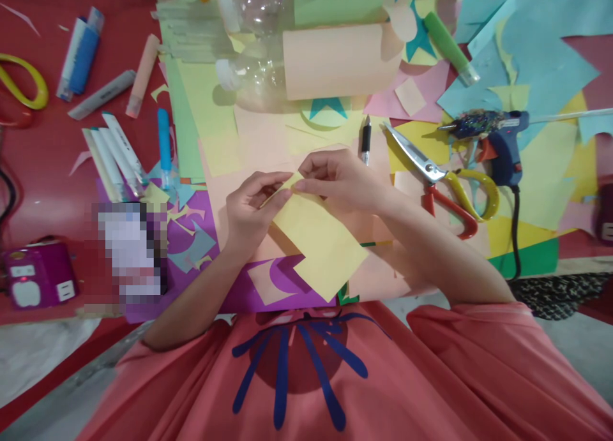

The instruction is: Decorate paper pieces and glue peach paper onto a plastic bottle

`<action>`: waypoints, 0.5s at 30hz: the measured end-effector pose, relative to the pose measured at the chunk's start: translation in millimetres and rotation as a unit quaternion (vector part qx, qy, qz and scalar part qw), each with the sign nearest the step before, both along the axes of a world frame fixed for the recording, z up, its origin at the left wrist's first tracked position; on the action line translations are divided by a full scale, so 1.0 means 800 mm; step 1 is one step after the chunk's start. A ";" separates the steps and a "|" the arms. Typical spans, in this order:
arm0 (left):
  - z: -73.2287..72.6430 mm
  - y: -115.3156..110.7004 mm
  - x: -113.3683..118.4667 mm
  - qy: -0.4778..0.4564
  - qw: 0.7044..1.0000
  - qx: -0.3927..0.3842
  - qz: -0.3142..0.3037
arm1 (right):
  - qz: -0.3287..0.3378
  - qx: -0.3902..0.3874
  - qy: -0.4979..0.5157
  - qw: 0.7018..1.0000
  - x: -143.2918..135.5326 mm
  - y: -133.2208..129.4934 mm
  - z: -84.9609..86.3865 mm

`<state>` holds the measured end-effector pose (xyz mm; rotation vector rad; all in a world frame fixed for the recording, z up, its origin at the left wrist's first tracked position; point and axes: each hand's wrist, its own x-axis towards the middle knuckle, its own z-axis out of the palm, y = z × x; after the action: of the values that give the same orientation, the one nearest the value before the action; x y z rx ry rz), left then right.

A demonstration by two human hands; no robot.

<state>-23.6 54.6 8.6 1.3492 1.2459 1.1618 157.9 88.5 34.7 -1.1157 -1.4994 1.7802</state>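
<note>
Both hands pinch the upper end of a pale yellow paper piece (pixel 325 243), which has a notch cut at its lower left. My left hand (pixel 256 208) grips the top left edge between thumb and fingers. Just right of it, my right hand (pixel 342 182) holds the top corner, its fingertips close to the left thumb. The paper slants down to the right above peach and purple sheets. Beyond my right hand lie a black pen (pixel 366 140) and scissors (pixel 435 176) with red and yellow handles, their blades apart.
A glue gun (pixel 505 141) with a dark cord lies at right. Plastic bottles (pixel 258 67), one wrapped in peach paper (pixel 342 61), lie at the back. Several markers (pixel 119 154), a phone-like blurred object (pixel 131 249) and a purple power socket box (pixel 41 275) are at left. Paper scraps (pixel 194 249) are scattered about.
</note>
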 end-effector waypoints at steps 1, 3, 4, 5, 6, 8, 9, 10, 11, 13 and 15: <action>0.000 0.000 0.000 -0.005 1.000 0.002 0.000 | -0.007 -0.001 0.001 1.000 -0.001 -0.001 0.000; 0.000 0.000 0.001 -0.015 1.000 -0.002 0.001 | -0.027 -0.002 0.001 1.000 -0.002 -0.002 -0.001; 0.000 0.000 0.001 -0.018 1.000 -0.007 0.001 | -0.033 -0.002 0.000 0.999 -0.002 -0.003 -0.002; 0.000 0.001 0.001 -0.018 1.000 -0.015 -0.001 | -0.033 -0.002 -0.001 0.999 -0.002 -0.003 -0.002; 0.001 0.001 0.002 -0.016 1.000 -0.023 -0.003 | -0.029 -0.002 -0.002 1.000 -0.001 -0.002 -0.003; 0.001 0.001 0.001 -0.006 0.999 -0.031 -0.006 | -0.015 -0.002 -0.005 1.000 0.000 0.000 -0.002; 0.002 0.001 0.001 0.001 0.999 -0.032 -0.007 | -0.010 -0.002 -0.007 1.000 0.000 0.000 -0.002; 0.002 0.001 0.001 0.006 0.999 -0.031 -0.007 | -0.006 -0.002 -0.009 1.000 0.001 0.001 -0.002; 0.002 0.001 0.001 0.010 0.999 -0.029 -0.005 | -0.004 -0.003 -0.010 1.000 0.001 0.002 -0.001; 0.002 0.001 0.001 0.013 0.999 -0.029 -0.004 | -0.003 -0.004 -0.011 1.000 0.001 0.001 0.000; 0.002 0.001 0.001 0.010 1.000 -0.025 -0.003 | -0.011 -0.003 -0.011 1.000 0.000 0.000 0.000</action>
<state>-22.7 55.5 10.2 1.3300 1.2760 1.1071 157.9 88.5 35.0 -1.1553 -1.4891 1.7639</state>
